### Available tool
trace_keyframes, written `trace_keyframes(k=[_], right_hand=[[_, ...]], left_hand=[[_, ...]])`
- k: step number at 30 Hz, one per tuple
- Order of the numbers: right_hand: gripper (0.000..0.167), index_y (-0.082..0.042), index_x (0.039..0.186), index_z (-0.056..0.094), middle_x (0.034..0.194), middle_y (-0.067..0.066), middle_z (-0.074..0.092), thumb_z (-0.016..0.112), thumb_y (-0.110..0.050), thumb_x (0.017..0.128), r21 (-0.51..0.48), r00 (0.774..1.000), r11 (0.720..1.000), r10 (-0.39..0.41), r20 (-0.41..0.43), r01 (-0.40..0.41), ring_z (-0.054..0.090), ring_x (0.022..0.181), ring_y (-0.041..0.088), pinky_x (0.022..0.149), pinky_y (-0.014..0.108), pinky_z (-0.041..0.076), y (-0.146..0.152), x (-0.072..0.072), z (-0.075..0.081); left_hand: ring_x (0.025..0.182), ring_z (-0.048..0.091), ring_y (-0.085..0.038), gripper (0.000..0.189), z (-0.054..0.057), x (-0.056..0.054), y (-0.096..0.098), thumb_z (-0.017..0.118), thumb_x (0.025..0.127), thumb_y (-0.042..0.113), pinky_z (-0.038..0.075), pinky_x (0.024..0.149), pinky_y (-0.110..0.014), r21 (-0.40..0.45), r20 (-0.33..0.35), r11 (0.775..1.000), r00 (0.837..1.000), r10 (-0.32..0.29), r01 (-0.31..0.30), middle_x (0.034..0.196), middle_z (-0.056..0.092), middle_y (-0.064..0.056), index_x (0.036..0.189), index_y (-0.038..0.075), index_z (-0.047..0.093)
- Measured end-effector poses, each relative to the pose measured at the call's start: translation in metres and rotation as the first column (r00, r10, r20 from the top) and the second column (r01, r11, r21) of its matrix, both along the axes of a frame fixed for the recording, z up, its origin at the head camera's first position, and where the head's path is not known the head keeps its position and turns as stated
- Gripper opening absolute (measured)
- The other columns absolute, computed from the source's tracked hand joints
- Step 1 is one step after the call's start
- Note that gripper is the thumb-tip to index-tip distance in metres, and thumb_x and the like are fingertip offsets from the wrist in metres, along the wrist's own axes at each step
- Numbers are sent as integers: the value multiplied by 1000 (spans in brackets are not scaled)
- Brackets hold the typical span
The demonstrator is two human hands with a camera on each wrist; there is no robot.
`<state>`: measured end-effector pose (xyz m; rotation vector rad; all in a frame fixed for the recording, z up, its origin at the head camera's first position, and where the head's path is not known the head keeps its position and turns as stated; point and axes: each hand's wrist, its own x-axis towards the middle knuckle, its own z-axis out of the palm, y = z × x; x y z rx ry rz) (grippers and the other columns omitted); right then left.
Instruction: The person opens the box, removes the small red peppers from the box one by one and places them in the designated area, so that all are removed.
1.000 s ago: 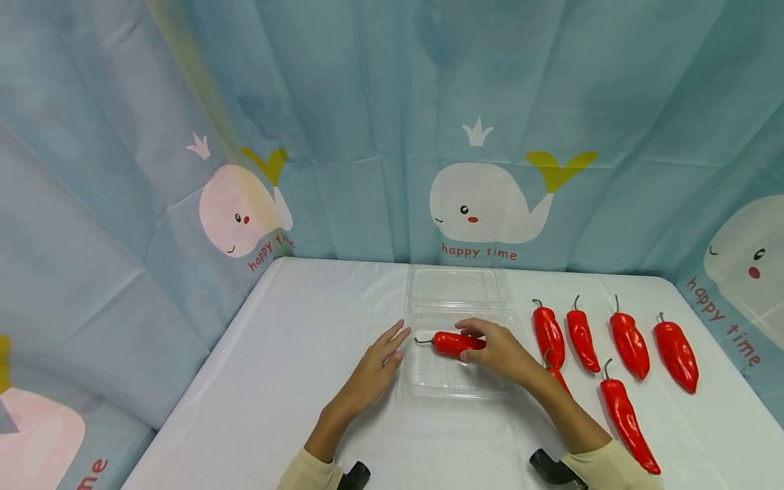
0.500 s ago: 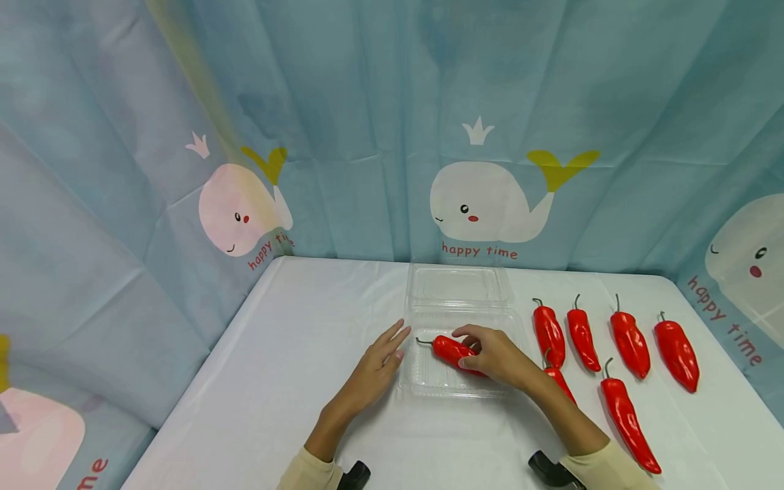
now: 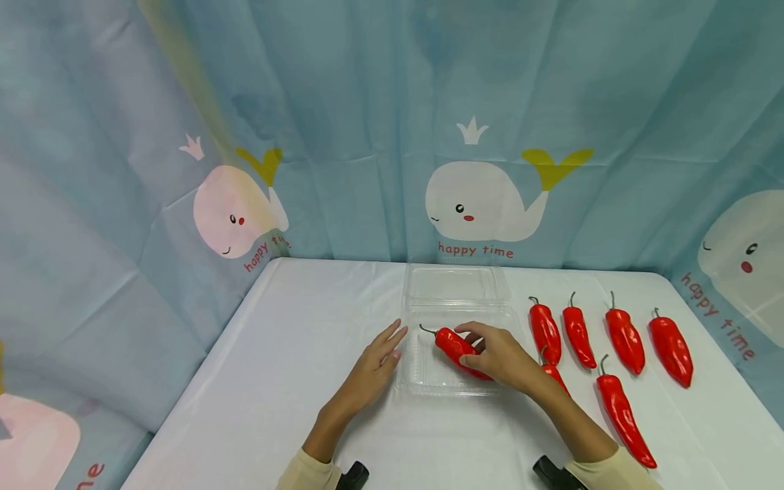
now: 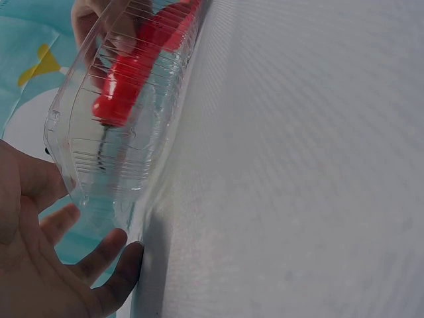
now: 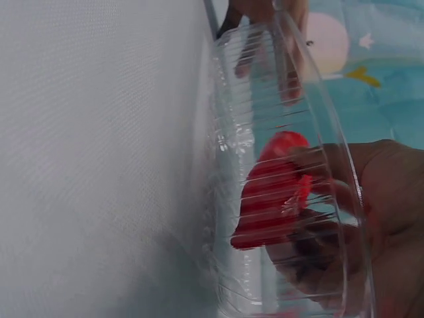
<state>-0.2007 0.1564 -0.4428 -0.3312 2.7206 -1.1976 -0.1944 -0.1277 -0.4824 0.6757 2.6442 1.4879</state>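
A clear plastic clamshell box [image 3: 424, 376] lies opened out on the white table, its lid [image 3: 456, 287] folded back away from me. In its base a red chili pepper [image 3: 452, 346] lies slanted, the stem pointing to the upper left. My right hand [image 3: 501, 355] pinches the pepper between thumb and fingers; in the right wrist view the pepper [image 5: 265, 205] shows through the ribbed wall. Beside the box's left edge is my left hand [image 3: 369, 374], fingers extended. In the left wrist view its thumb is by the box rim [image 4: 56, 109]; contact is hard to tell.
Several more red peppers lie to the right of the box, among them one at the far right [image 3: 672, 348] and a long one nearer me [image 3: 623, 415]. One pepper [image 3: 554, 376] is partly hidden behind my right forearm. A whale-print curtain [image 3: 343, 204] stands behind the table.
The pepper in the box has turned from nearly level to slanted, its lower end nearer me. My right hand has kept its hold on it. My left hand has stayed nearly still.
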Motion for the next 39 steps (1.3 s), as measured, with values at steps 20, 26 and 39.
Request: trace_keyframes(k=[20,26,39], right_hand=[[65,-15,151,57,129,15,68,83,-28,92,-106,972,984,-160,-172,143,69,109,32,72,35,65,47,31,40],[66,-14,153,54,132,17,65,80,-33,95,-86,963,977,-208,-174,196,65,113,35,74,36,64,70,45,47],[77,-7,160,44,138,28,60,79,-34,96,-30,947,955,-295,-126,293,65,115,44,72,45,66,118,69,42]], left_hand=[[162,20,-40,49,0,0,-1,45,114,12,18,126,-68,17,47,1000,999,6,-6,176,25,-8,163,7,41],[162,20,-41,49,0,-1,-1,45,114,12,18,127,-68,9,49,1000,999,4,-4,176,25,-10,163,7,41],[162,18,-42,50,-2,-2,-1,44,114,12,17,127,-68,25,54,1000,998,-11,9,176,24,-10,163,5,40]])
